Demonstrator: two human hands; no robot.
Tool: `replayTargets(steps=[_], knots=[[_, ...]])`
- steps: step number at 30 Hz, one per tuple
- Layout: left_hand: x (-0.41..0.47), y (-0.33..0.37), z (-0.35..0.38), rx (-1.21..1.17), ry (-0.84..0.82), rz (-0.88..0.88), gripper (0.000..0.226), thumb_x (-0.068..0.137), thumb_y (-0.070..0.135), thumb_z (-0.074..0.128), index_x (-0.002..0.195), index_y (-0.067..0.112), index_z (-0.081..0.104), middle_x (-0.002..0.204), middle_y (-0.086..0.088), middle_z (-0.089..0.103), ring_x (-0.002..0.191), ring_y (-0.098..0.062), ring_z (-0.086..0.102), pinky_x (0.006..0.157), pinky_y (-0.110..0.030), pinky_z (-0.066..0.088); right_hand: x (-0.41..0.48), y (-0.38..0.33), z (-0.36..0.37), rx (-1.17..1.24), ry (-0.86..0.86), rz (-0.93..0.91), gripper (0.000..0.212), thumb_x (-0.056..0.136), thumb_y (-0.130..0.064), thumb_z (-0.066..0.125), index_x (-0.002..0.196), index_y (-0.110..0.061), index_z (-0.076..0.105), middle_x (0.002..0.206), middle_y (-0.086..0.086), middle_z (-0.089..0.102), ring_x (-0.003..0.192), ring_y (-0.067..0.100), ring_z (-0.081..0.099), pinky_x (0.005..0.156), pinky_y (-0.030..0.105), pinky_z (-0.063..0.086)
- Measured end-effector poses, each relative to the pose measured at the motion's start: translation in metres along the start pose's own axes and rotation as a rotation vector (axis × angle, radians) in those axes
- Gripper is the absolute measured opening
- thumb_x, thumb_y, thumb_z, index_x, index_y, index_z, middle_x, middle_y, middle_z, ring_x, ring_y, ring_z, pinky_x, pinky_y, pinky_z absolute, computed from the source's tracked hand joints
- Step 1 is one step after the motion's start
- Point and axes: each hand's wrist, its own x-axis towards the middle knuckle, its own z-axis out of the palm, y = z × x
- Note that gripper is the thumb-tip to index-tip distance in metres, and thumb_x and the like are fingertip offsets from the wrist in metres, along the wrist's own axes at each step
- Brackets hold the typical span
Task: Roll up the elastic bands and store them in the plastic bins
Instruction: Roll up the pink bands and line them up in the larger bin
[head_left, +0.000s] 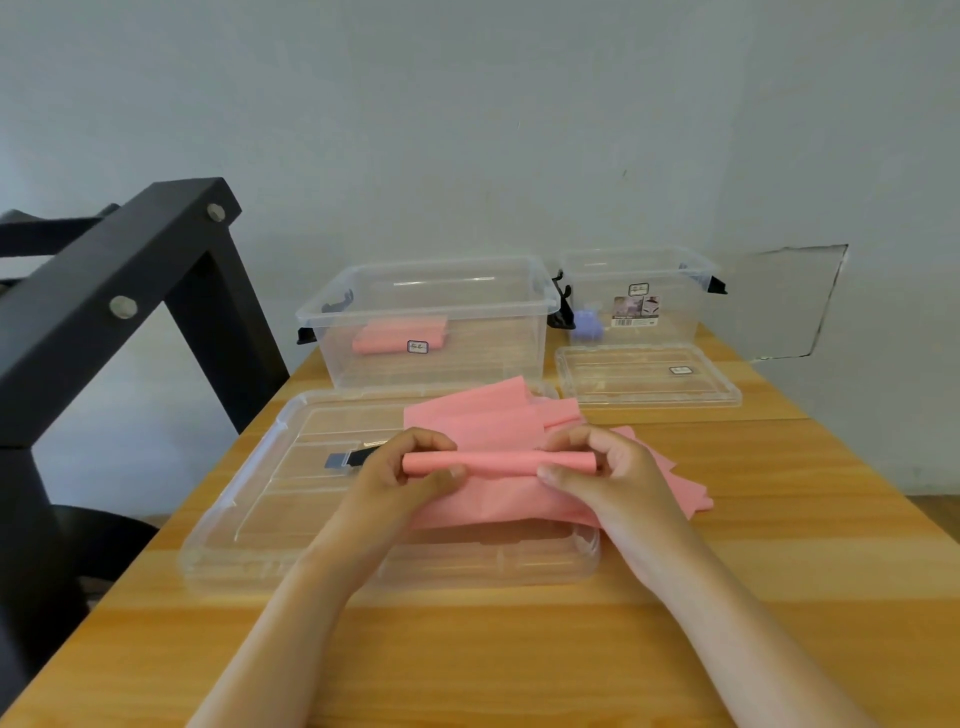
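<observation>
left hand (402, 475) + right hand (605, 470): fingers curled, gripping ends of pink elastic band roll (498, 462) | over clear lid (249, 519) | rolled pink bands (397, 338) in large clear bin (431, 317)

- I see the half-rolled band (498, 462) at centre in plain salmon pink, no print.
- The loose bands (470, 415) toward 12 o'clock of it are the same pink.
- The rolls (400, 335) in the large bin (493, 343) at 12 o'clock match; that bin is clear, with black clasps (306, 335).
- At 1 o'clock, the small bin (680, 317) is clear, showing a lilac item (587, 326) and a white barcode label (636, 312).
- The large lid (234, 519) and small lid (649, 384) are colourless.
- The surface (467, 649) is honey-yellow wood grain.
- At 9 o'clock, the frame (104, 270) is matte black with silver bolts (123, 306).
</observation>
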Motion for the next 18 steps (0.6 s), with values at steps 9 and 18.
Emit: replayTargets(steps=[9,18], knots=[[-0.0006,0.001,-0.0026,0.024,-0.007,0.009,0.024,0.075,0.029,0.075,0.091,0.018,0.062,0.081,0.009,0.055,0.072,-0.009,0.046,0.061,-0.021,0.035,-0.0002,-0.0005,0.0012,-0.013,0.002,-0.01,0.025,0.077,-0.003,0.075,0.09,-0.023,0.07,0.091,-0.008,0.071,0.087,0.009,0.065,0.079,0.026,0.051],[-0.0013,0.0019,-0.0041,0.009,0.009,-0.025,0.032,0.069,0.026,0.078,0.095,0.02,0.059,0.08,0.012,0.056,0.069,-0.004,0.052,0.059,-0.017,0.039,-0.0003,-0.0005,-0.001,0.0,0.028,-0.013,0.015,0.08,-0.006,0.074,0.09,-0.016,0.069,0.081,-0.016,0.07,0.081,0.0,0.065,0.071,0.014,0.049]])
